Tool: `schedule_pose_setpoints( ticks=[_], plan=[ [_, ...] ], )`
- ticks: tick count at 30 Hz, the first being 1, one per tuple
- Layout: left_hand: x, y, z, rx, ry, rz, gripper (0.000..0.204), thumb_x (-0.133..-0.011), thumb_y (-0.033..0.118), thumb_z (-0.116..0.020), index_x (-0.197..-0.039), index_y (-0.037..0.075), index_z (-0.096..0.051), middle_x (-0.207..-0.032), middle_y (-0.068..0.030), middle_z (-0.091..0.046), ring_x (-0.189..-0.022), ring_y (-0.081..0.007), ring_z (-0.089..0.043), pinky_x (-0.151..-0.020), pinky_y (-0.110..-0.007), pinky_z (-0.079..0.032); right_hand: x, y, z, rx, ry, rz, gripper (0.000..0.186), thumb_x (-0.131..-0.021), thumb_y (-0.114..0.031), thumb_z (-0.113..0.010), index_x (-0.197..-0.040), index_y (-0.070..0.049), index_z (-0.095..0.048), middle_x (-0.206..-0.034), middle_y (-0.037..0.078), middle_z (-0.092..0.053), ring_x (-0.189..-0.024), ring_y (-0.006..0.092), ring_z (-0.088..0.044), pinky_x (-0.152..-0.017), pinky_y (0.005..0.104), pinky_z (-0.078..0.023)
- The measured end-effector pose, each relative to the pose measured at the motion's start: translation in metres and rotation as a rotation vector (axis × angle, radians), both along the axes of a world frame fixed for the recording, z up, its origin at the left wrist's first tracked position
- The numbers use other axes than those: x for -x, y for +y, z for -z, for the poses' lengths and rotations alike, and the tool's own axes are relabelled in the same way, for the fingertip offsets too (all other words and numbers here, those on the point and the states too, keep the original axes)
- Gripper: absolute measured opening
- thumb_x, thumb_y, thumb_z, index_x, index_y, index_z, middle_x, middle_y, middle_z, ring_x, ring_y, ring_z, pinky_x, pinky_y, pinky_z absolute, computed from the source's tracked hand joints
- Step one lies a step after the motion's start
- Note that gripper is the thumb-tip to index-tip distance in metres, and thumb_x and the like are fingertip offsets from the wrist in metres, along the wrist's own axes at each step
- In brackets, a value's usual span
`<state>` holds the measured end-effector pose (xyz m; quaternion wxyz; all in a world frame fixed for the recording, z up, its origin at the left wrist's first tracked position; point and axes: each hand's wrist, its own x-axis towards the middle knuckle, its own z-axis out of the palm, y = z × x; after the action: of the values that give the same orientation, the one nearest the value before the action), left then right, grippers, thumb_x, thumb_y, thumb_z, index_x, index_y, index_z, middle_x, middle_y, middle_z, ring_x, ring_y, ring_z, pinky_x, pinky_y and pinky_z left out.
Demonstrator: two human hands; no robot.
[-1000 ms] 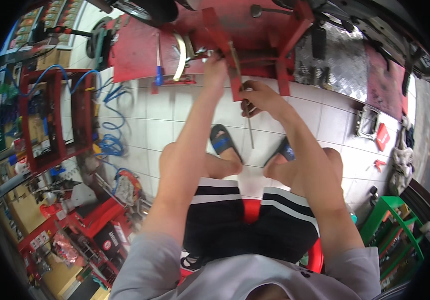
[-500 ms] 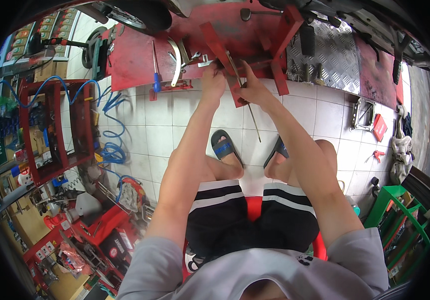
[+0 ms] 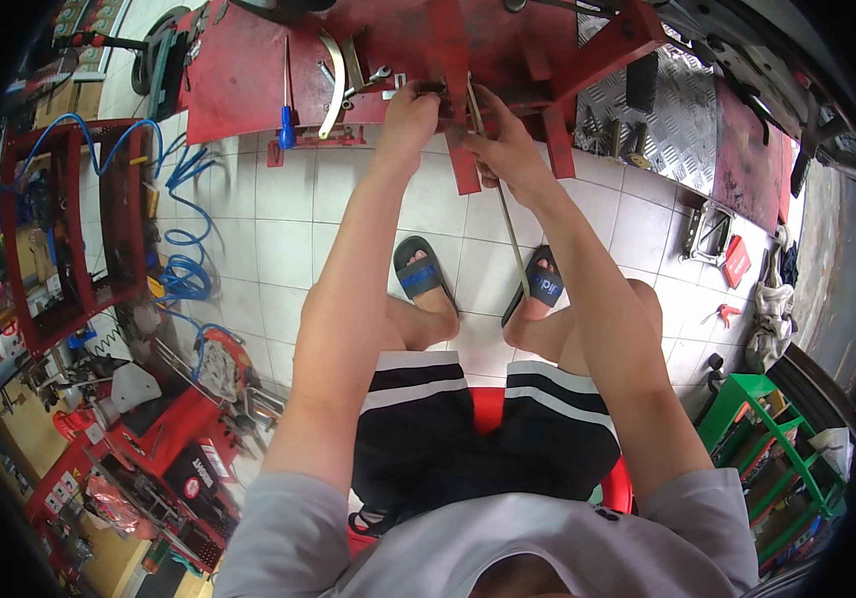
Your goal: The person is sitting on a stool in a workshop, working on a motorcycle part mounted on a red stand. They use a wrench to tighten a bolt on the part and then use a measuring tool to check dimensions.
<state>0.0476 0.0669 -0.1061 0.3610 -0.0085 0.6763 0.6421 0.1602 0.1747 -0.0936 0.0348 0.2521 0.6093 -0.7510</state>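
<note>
The floor [image 3: 285,189], of white square tiles, filled the middle of the frame. Along the top lay a red platform [image 3: 234,80], flat, with worn and stained paint; at the upper right shone a silvery plate [image 3: 682,120] with a raised pattern. On the platform, left of centre, I saw a screwdriver [image 3: 287,132] with a blue handle, a curved pale strip [image 3: 337,95] and a metal wrench [image 3: 380,74]. At the upper centre was a red stand [image 3: 466,174] of straight, scuffed bars. The rod [image 3: 508,221], thin and straight, was there too, its upper part beside one bar, its lower part slanting down toward the right sandal [image 3: 545,284]. The right hand [image 3: 506,149] had its fingers bent, pinching the rod. The left hand [image 3: 410,125] was near the stand, fingers curled; what they gripped, I could not tell. At the left, a blue hose [image 3: 189,271] lay in loose coils.
</note>
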Motion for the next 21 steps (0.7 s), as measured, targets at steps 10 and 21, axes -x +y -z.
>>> schedule_pose_setpoints(
  ticks=[10,21],
  plan=[
    [0.01,-0.002,0.001,0.257,0.009,0.099,0.027,-0.094,0.021,-0.042,-0.1,0.003,-0.061,-0.093,-0.0075,-0.068,-0.079,-0.0193,-0.067,-0.072,-0.036,-0.052,0.0,0.0,-0.004,0.104,0.004,-0.017,0.075,-0.077,-0.007,-0.061,-0.146,-0.008,-0.031,-0.071,0.002,-0.049,-0.052,0.0091,-0.042,-0.047,0.0254,-0.036],
    [-0.005,0.002,-0.026,0.21,-0.039,0.047,0.029,-0.096,0.021,-0.038,-0.106,0.003,-0.058,-0.098,-0.0097,-0.064,-0.088,-0.0208,-0.064,-0.078,-0.037,-0.052,-0.001,0.0,-0.011,0.179,-0.032,-0.041,0.075,-0.078,-0.01,-0.061,-0.146,-0.016,-0.027,-0.069,0.003,-0.046,-0.051,0.0114,-0.047,-0.045,0.0273,-0.045]
  ],
)
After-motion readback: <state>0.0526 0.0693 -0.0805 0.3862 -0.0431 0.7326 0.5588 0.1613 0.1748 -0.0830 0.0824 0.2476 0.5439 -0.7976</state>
